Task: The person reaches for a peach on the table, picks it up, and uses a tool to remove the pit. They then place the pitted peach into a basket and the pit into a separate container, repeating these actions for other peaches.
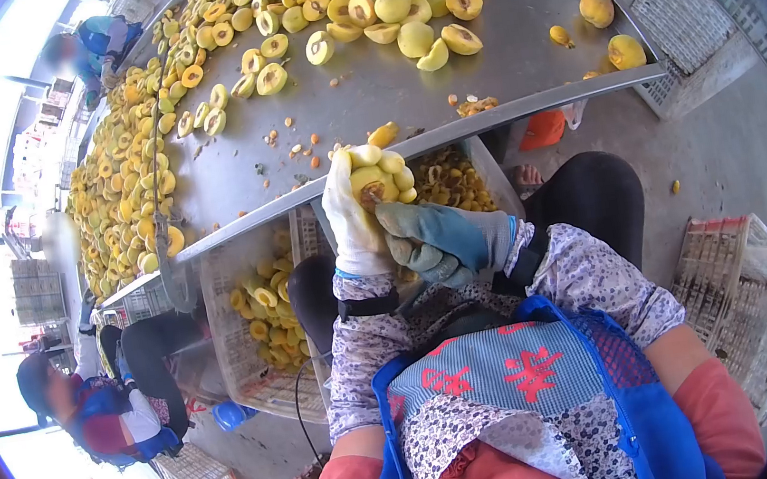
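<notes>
My left hand point(356, 209), in a white glove, is wrapped round a yellow fruit half point(374, 186) whose brownish centre faces up. My right hand point(441, 240), in a blue-grey glove, is closed beside it, its fingertips at the fruit's lower edge; whatever it holds is hidden. Both hands are just in front of the metal table's edge point(301, 192). On the tabletop beyond lie many cut yellow fruit halves point(271, 78) and scattered small pits point(297, 149).
Under the table stand crates of fruit pieces, one at the left point(222, 326) and another point(490, 169) behind my hands. Stacked crates point(744, 291) are at the right. Two people sit along the table's left side, one near point(107, 407), one far point(105, 34).
</notes>
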`<action>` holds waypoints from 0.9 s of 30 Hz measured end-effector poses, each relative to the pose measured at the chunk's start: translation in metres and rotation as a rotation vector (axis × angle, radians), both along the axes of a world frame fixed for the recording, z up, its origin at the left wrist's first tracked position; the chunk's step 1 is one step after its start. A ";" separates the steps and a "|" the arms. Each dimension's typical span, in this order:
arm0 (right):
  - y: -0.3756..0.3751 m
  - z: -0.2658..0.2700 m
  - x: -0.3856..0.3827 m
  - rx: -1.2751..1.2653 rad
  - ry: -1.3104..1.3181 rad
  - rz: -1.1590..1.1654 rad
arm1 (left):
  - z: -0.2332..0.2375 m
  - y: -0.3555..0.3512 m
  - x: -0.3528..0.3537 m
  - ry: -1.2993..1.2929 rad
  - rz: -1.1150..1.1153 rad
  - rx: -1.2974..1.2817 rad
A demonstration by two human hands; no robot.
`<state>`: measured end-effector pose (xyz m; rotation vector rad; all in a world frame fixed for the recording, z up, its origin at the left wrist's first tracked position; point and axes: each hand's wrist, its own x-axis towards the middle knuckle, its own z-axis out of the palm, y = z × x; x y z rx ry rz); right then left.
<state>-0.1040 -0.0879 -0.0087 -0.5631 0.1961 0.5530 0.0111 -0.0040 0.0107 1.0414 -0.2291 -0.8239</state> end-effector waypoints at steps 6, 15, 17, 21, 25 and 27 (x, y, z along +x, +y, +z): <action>0.008 0.008 -0.004 -0.503 -0.087 0.033 | -0.005 0.009 -0.003 0.006 0.020 -0.002; 0.009 -0.086 -0.014 -1.940 -0.310 -0.048 | 0.011 0.083 0.052 0.071 0.417 -0.173; 0.008 -0.059 -0.011 -1.979 -0.172 0.028 | 0.011 0.130 0.076 -0.114 0.492 0.048; 0.011 -0.042 -0.011 -1.791 -0.136 -0.275 | -0.030 0.240 0.142 -0.887 0.585 1.225; 0.010 -0.018 -0.001 -1.621 -0.141 -0.313 | 0.034 0.142 0.141 -0.985 0.545 0.890; 0.006 -0.023 0.001 -1.573 -0.135 -0.314 | 0.037 0.082 0.172 -1.129 0.337 0.762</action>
